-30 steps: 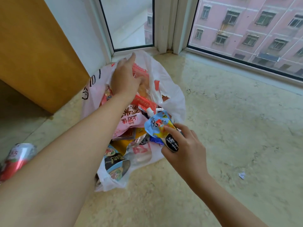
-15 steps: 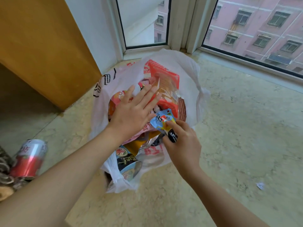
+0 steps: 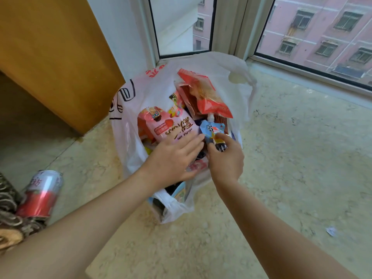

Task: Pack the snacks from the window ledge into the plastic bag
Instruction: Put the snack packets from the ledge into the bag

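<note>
1. White plastic bag [image 3: 141,93] sits on the marble window ledge [image 3: 291,158], in the corner by the window frames, mouth open toward the camera.
2. Bag is packed with snacks: a pink packet [image 3: 173,125] with a cartoon face at center-left, a red-and-clear packet [image 3: 205,95] propped on top at the back, darker wrappers underneath. A round-lidded item [image 3: 179,193] shows through the near edge of the bag.
3. Left hand [image 3: 173,160]: fingers straight and spread, palm down, resting flat on the snacks; fingertips touch the lower edge of the pink packet. Not gripping anything.
4. Right hand [image 3: 225,158]: thumb and fingers pinch a small blue spouted pouch [image 3: 213,131] by its lower dark end. White spout points up and away, tucked just under the red-and-clear packet. Pouch is over the bag's mouth, right of the pink packet, just beside the left fingertips.
5. Off to the left on the ledge: a red-and-silver can [image 3: 41,195] lying tilted, next to a brown patterned fabric [image 3: 10,214].
6. Wooden panel [image 3: 60,57] stands just left of the bag.
7. Small scrap of paper [image 3: 331,231] on the ledge at far right, well apart from the bag.
</note>
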A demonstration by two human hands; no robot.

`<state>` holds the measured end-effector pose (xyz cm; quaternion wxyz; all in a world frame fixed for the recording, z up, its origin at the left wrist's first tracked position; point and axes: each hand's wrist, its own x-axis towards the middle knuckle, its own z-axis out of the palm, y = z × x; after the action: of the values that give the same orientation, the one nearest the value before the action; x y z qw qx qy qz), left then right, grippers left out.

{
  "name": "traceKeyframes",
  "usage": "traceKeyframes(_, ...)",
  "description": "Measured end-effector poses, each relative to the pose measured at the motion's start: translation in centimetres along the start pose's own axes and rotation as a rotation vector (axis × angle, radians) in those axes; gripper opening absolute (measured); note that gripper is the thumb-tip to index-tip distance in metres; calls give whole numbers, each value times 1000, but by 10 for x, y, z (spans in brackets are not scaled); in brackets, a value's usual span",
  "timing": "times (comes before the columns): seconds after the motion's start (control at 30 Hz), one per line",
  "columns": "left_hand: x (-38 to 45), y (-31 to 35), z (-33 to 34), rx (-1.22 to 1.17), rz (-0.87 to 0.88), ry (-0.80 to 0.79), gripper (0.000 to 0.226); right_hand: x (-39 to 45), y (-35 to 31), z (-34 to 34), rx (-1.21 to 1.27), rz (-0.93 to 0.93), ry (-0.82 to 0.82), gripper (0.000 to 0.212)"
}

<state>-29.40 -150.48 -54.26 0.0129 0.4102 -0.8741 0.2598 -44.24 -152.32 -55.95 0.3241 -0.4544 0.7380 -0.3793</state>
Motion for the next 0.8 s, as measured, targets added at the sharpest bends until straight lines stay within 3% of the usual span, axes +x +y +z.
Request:
traceKeyframes(0.2,0,-7,-2,-81,-181,-66,63,-1,-6,30,227,119,-128,46)
traceKeyframes(0.3,-1,-4,2,-178,-72,-37,70,-8,-1,26,450,178,-256,42)
traceKeyframes(0.4,2,-3,14,-123,67,-94,76,-10,14,6,472,101,-371,45)
traceKeyframes(0.5,8,1,19,-69,73,-180,77,-3,23,-12,44,-166,-372,48)
traceKeyframes(0.6,10,3,21,-66,56,-192,76,8,26,-24,-524,-607,-148,49)
traceKeyframes(0.67,8,3,22,-81,43,-183,76,23,26,-28,-667,-823,5,47)
traceKeyframes(0.8,7,4,25,-108,19,-165,75,64,2,-44,-858,-984,199,44)
